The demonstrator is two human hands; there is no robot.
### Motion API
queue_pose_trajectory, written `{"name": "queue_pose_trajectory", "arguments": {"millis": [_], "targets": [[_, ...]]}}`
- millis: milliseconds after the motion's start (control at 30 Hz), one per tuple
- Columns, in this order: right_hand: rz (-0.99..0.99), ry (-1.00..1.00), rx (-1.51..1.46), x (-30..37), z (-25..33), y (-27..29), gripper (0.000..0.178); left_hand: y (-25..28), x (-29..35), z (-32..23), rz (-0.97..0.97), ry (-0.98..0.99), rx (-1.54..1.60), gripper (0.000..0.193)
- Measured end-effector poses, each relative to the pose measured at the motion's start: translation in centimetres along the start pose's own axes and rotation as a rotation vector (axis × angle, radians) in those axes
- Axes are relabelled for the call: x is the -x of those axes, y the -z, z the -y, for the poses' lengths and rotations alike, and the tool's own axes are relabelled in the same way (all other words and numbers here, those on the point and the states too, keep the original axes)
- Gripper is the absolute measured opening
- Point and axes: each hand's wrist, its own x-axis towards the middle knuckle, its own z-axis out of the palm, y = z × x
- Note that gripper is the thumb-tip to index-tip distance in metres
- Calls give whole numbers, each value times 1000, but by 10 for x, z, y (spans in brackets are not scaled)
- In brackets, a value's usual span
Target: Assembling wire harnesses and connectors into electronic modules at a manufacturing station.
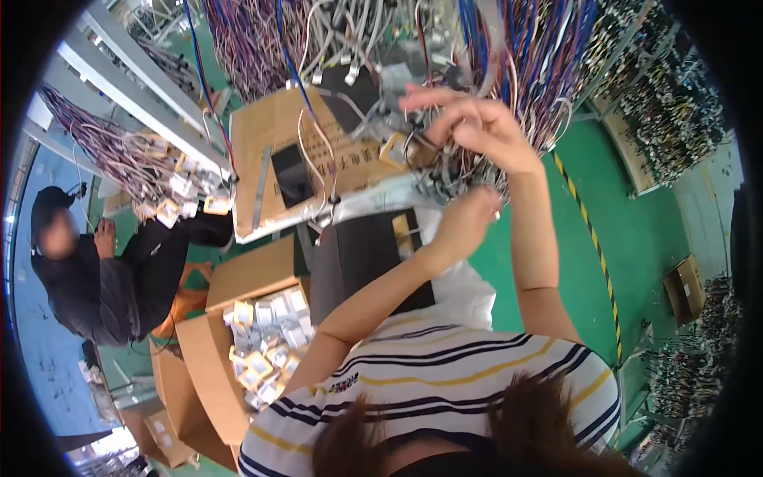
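My left hand [465, 228] is closed beside the bundle of grey and dark cables [453, 187] at the edge of the work surface. A small white tip shows at its fingers; most of what they grip is hidden. Above and beyond it, my right hand [489, 131] reaches left over the same cables, slightly blurred. Its fingers are apart, some stretched out and one bent, and nothing plain shows between them. Thick hanks of purple, blue and white cables [524, 60] hang just behind it. Close by on the left is a yellow-framed connector piece [393, 150].
A flattened cardboard sheet [254, 143] covers the work surface, with a black flat piece [293, 175] on it. An open carton [199, 374] holds many white and yellow pieces. At left sits a person in dark clothes [87, 278]. Cable racks [668, 87] stand at right.
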Motion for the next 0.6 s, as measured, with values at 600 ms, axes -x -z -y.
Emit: {"name": "queue_pose_trajectory", "arguments": {"millis": [600], "targets": [[-6,-359,-641,138,-10,-54,34,267,-6,-12,657,-61,-1911,20]]}}
